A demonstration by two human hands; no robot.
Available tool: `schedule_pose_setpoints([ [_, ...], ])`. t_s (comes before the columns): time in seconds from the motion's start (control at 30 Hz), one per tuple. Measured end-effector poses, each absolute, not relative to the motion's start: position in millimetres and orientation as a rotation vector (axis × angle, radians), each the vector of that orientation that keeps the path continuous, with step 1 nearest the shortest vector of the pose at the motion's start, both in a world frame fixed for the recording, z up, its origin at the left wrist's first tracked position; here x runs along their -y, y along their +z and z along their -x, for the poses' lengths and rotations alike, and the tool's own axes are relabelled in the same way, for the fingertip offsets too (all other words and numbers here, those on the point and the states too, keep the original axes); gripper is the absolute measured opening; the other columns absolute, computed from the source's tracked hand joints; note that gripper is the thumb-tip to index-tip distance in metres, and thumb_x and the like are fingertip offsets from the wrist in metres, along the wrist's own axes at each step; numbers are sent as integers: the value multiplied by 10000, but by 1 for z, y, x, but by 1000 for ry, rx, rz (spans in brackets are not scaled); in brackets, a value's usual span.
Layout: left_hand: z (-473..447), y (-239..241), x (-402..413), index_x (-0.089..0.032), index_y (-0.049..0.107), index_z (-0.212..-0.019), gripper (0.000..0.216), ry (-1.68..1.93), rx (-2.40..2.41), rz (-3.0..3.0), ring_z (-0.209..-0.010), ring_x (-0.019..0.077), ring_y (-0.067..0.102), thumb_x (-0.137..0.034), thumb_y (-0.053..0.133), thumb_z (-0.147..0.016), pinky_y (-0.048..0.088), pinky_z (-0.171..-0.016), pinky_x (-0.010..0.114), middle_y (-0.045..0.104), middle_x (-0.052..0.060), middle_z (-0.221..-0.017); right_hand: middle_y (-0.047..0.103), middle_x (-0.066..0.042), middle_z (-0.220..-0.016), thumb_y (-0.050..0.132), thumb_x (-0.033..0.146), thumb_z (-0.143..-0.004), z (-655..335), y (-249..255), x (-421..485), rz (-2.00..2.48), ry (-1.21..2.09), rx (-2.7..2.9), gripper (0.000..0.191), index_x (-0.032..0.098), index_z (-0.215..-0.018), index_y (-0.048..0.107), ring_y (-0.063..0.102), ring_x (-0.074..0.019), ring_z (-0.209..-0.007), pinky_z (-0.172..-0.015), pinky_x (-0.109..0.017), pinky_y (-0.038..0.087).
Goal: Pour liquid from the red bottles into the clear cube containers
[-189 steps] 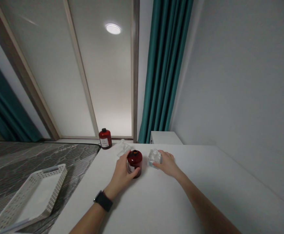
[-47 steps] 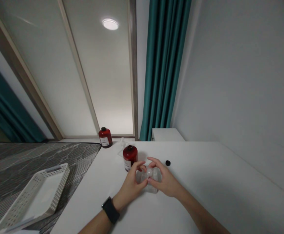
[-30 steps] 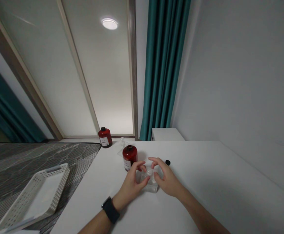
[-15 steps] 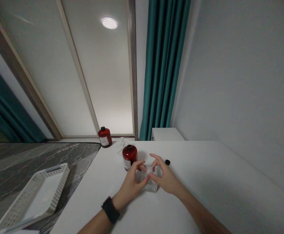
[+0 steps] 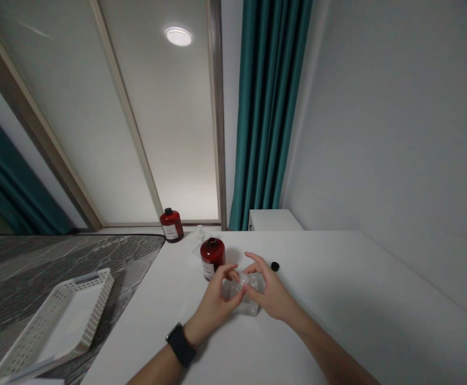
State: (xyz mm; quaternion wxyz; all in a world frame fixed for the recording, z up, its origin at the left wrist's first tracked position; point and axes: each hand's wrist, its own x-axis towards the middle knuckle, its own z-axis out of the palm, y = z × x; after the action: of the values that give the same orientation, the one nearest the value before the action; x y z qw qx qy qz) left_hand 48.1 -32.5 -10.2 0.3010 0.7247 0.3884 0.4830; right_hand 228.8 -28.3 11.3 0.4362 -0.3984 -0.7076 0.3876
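On the white table a clear glass bottle stands between my hands, with a round clear stopper at its top. My left hand curls in from the left, thumb and fingers closed around the stopper area. From the other side my right hand pinches at the same spot, its index finger raised. Fingertips hide part of the bottle's neck. Just behind my left hand is an uncapped dark red bottle with a white label. A small black cap lies beyond my right hand.
A second red bottle, capped in black, stands at the table's far left corner. Near it is another clear glass bottle with a round top. Left of the table, a white perforated basket sits on a grey patterned surface.
The hands and bottles keep nearly the same places. Only a slight shift of the whole view and a tiny movement of the fingers at the stopper show.
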Motion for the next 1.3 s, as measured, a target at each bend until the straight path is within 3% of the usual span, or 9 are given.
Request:
schedule_pose_setpoints([
  [0.13,-47,-10,33,-217,470,-1234,438,1267,-1038,-1917,-947,199,583,-182,643,-834,454,-913,383,601,29,-999,622,-34,-1056,527,80,-799,-229,15,32,929,952,1807,645,243,-1406,382,598,-198,-1042,-1029,-407,403],
  [0.27,-47,-12,32,-216,463,-1250,452,1265,-1029,-1915,-978,210,579,-173,632,-834,446,-933,401,597,43,-1034,555,-37,-1057,573,104,-784,-229,15,32,975,858,1849,620,236,-1376,447,565,-214,-1052,-1037,-413,408],
  [0.57,-47,-12,32,-215,454,-1241,473,1268,-1002,-1919,-928,194,575,-130,623,-808,434,-928,390,589,10,-958,590,-47,-1082,515,143,-872,-227,17,35,932,983,1858,555,226,-1405,384,586,-207,-1045,-1030,-418,413],
  [0.77,-47,-14,30,-219,440,-1251,520,1268,-976,-1911,-948,194,568,-80,589,-773,421,-939,397,576,8,-969,530,-57,-1113,587,84,-767,-222,16,36,1011,866,1859,609,246,-1344,484,542,-232,-1081,-1029,-435,416],
  [0.87,-48,-14,29,-215,437,-1249,503,1270,-981,-1920,-938,193,571,-86,588,-787,419,-936,399,574,7,-959,546,-53,-1067,594,104,-772,-223,14,35,1036,867,1830,597,232,-1345,486,552,-237,-1049,-1007,-441,429],
  [1.13,-46,-16,29,-202,462,-1246,448,1277,-962,-1925,-915,200,568,-184,636,-833,442,-915,392,564,18,-954,560,-72,-1203,623,92,-760,-218,13,40,957,893,1860,646,239,-1367,458,536,-243,-1156,-1066,-442,391],
  [1.3,-46,-15,30,-208,458,-1233,474,1260,-998,-1926,-923,199,568,-123,610,-792,434,-925,395,568,13,-955,555,-59,-1145,653,98,-747,-221,16,36,1063,881,1828,622,240,-1334,503,547,-243,-1115,-1034,-440,415],
])
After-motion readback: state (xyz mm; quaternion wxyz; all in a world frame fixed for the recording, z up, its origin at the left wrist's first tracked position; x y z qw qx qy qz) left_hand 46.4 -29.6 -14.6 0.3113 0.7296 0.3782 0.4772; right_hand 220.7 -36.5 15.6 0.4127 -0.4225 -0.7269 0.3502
